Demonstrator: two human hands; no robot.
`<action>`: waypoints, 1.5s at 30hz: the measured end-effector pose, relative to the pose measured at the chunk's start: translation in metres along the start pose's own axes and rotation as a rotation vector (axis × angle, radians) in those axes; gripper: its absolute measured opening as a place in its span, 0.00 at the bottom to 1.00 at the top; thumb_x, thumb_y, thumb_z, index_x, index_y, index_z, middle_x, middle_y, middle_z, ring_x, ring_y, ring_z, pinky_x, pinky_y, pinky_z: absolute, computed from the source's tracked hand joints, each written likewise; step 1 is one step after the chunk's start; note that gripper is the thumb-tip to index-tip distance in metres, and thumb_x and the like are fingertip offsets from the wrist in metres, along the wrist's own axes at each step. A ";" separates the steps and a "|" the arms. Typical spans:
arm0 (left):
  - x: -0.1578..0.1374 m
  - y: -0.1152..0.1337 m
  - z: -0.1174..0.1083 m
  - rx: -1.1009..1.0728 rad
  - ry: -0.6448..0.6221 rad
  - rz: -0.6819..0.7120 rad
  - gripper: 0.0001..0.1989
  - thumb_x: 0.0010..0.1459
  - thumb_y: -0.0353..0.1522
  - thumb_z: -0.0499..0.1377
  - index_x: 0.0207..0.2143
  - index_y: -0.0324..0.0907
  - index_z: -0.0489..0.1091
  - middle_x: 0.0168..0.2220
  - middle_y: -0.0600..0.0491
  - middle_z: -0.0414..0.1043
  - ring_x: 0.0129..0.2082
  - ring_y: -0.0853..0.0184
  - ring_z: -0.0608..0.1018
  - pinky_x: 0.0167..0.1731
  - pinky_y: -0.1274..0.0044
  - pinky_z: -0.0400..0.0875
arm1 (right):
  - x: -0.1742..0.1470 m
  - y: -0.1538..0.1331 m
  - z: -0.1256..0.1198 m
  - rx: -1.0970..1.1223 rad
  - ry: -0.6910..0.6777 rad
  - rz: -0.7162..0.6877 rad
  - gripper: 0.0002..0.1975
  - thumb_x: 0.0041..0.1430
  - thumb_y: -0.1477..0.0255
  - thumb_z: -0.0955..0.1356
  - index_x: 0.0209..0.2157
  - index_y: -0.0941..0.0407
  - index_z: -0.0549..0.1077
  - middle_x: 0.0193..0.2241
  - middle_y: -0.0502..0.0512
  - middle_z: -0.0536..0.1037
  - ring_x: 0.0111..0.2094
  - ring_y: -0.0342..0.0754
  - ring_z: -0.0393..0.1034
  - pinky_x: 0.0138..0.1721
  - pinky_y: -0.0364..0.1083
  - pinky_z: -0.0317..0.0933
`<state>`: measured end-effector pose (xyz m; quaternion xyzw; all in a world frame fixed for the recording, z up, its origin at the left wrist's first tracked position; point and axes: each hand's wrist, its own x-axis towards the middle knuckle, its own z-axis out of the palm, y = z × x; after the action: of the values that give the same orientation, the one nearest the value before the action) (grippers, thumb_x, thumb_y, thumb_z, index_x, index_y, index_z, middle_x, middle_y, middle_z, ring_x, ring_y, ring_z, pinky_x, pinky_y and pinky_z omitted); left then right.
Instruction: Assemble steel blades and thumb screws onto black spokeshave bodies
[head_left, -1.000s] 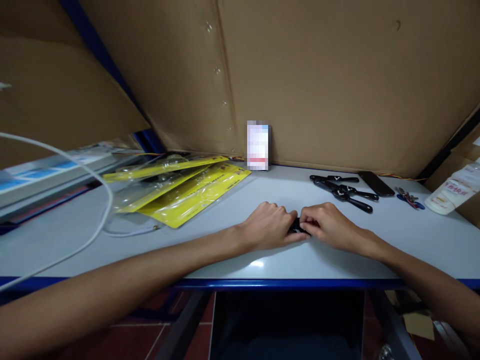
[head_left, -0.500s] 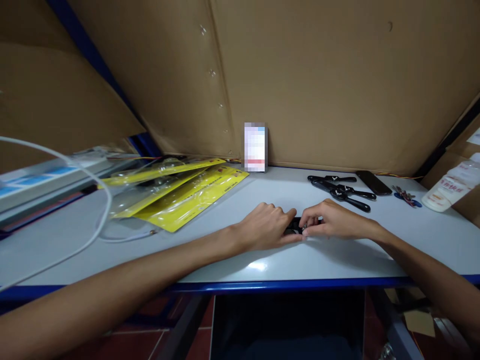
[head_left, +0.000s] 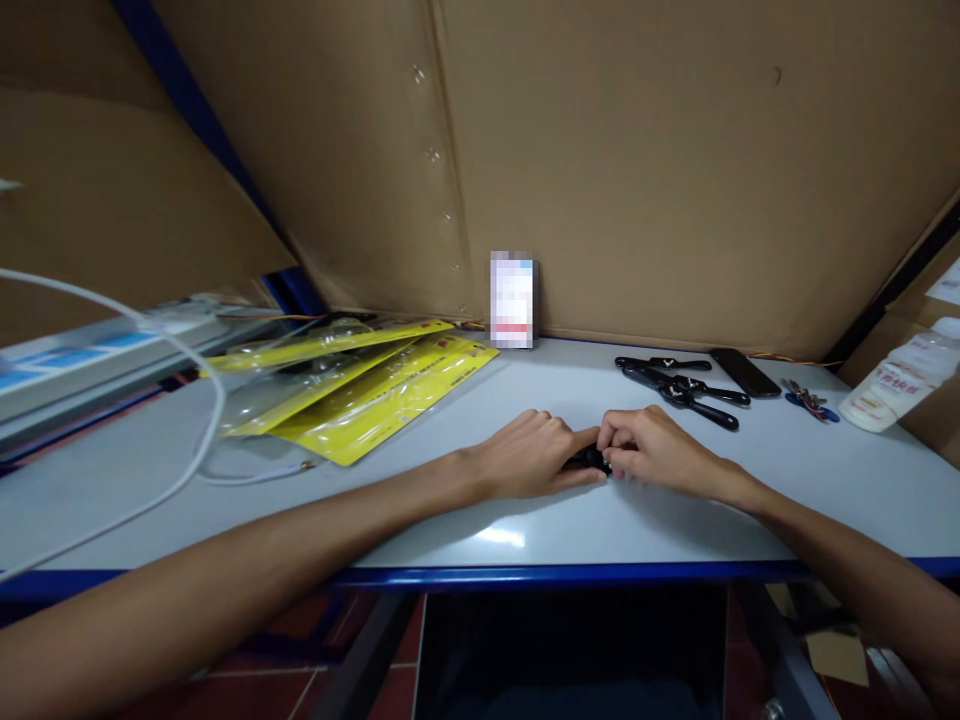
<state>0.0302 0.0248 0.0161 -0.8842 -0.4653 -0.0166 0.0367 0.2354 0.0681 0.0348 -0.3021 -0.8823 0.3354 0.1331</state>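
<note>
Brown creased cardboard (head_left: pixel 637 190) backs a smooth, glossy pale tabletop (head_left: pixel 420 525) edged in blue. Off to the left fan yellow cards (head_left: pixel 394 410) with clear, shiny plastic. The left hand (head_left: pixel 534 455) and right hand (head_left: pixel 654 450) meet near the front edge; slim black tools (head_left: pixel 681 390) with rounded handles lie beyond. Between the hands sits a small black object (head_left: pixel 589 458), clasped by the left; the right's hold I can't make out.

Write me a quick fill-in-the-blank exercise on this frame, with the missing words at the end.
1. The packaging cards on the table are ____ in colour.
2. The left hand and right hand are both on a small object coloured ____.
3. Between the dark phone and the bottle lies a bunch of ____.
4. The hand nearer the bottle is the ____ one.

Missing words: yellow; black; keys; right.
</note>
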 end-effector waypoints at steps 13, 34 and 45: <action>0.000 -0.002 -0.003 -0.042 0.031 0.025 0.23 0.70 0.47 0.50 0.55 0.42 0.72 0.26 0.48 0.79 0.23 0.59 0.80 0.27 0.73 0.67 | 0.003 0.008 -0.005 -0.201 -0.058 -0.150 0.14 0.61 0.72 0.70 0.21 0.58 0.72 0.15 0.41 0.59 0.20 0.39 0.50 0.25 0.43 0.45; -0.001 -0.003 -0.004 0.028 -0.003 0.044 0.20 0.70 0.46 0.51 0.48 0.41 0.73 0.28 0.47 0.81 0.26 0.56 0.82 0.25 0.74 0.64 | 0.002 0.007 -0.006 -0.380 0.048 -0.237 0.17 0.67 0.71 0.66 0.23 0.58 0.74 0.18 0.46 0.64 0.22 0.40 0.51 0.28 0.44 0.44; -0.001 -0.002 -0.005 0.019 -0.010 0.048 0.20 0.69 0.45 0.51 0.50 0.42 0.72 0.28 0.48 0.80 0.26 0.58 0.81 0.26 0.74 0.64 | 0.001 0.006 -0.006 -0.372 0.066 -0.231 0.20 0.66 0.70 0.66 0.20 0.58 0.72 0.17 0.45 0.62 0.22 0.40 0.48 0.28 0.44 0.43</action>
<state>0.0278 0.0252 0.0208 -0.8949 -0.4442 -0.0071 0.0432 0.2396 0.0756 0.0348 -0.2290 -0.9530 0.1394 0.1413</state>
